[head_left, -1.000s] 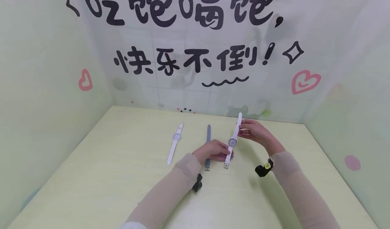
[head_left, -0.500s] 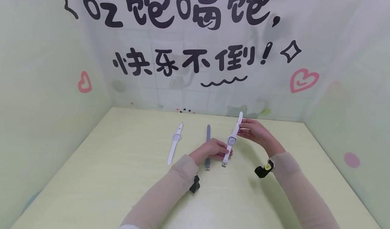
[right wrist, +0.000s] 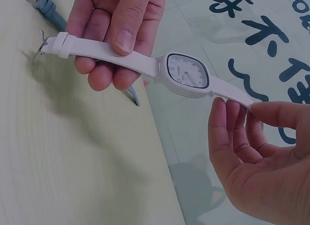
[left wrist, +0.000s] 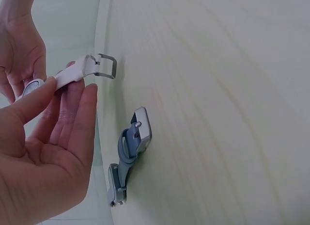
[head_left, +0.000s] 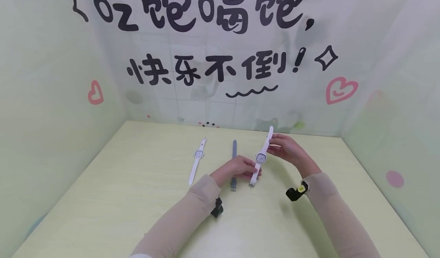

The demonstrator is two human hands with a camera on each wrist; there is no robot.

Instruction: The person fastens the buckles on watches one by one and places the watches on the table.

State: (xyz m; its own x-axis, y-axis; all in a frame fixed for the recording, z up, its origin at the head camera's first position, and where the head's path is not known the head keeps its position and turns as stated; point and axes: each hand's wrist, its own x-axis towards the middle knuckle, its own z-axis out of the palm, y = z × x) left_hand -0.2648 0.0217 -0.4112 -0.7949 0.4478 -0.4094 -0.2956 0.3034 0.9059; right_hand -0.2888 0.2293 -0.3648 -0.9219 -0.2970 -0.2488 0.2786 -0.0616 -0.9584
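A white wristwatch [head_left: 261, 158] is held above the table, its strap stretched out and its square dial facing up. My left hand [head_left: 239, 166] pinches the buckle half of the strap between thumb and fingers, clearly seen in the right wrist view. At the far end, my right hand [right wrist: 264, 152] pinches the other strap half between thumb and fingertips. Below and behind my left hand lies a blue-grey wristwatch [left wrist: 127, 154] on the table, its middle covered by that hand in the head view. Farther left lies a second white wristwatch [head_left: 198, 154], flat with its dial up.
The pale yellow table [head_left: 130, 178] meets a printed backdrop [head_left: 154, 105] with black lettering at its far edge. Light side panels stand left and right. A black wrist camera [head_left: 296, 192] sits on the right sleeve.
The held watch has shifted slightly left and its buckle end has risen a little. My left forearm has moved slightly left. Both hands keep their grip, and the other watches stay put.
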